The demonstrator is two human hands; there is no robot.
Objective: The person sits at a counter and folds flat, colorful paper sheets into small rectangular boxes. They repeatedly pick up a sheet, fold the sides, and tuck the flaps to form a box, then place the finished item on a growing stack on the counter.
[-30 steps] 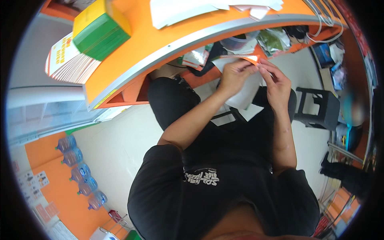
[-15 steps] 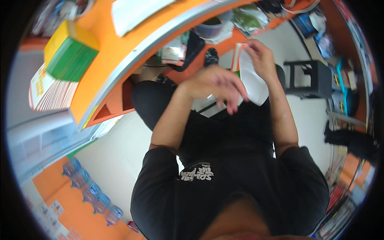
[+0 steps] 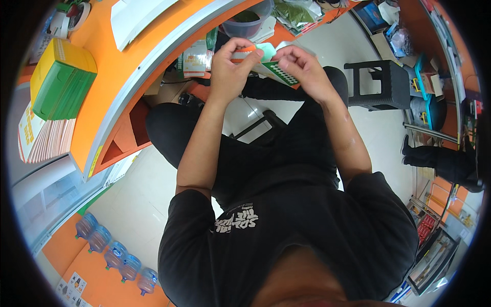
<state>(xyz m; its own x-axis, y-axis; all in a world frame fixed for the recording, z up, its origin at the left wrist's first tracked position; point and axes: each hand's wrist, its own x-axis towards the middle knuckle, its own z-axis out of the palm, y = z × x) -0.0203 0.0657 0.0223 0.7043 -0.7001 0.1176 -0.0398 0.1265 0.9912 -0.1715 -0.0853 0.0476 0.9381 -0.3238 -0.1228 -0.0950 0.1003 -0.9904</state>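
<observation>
Above my knees I hold a partly folded printed cardboard box (image 3: 280, 73) with green and orange panels and white dotted patterns. My left hand (image 3: 232, 69) is closed on its orange end, thumb and fingers pinching the edge. At the green patterned end my right hand (image 3: 306, 74) is closed, thumb on top and fingers curled behind. Between the hands a pale mint-green flap (image 3: 265, 51) stands up. Behind the right fingers shows a whitish, blurred part. The box's underside is hidden.
On the orange counter (image 3: 97, 30) at left, green and yellow boxes (image 3: 64, 84) stand above fanned flat cartons (image 3: 48, 135). A tub (image 3: 248, 20) and green-filled bags (image 3: 296, 13) lie ahead. At right is a black stool (image 3: 381, 84); water jugs (image 3: 115, 254) line the lower left.
My left hand has gone from hovering blurred over my lap to gripping the box. The box has turned from a mostly white side to its green and orange sides, held farther forward.
</observation>
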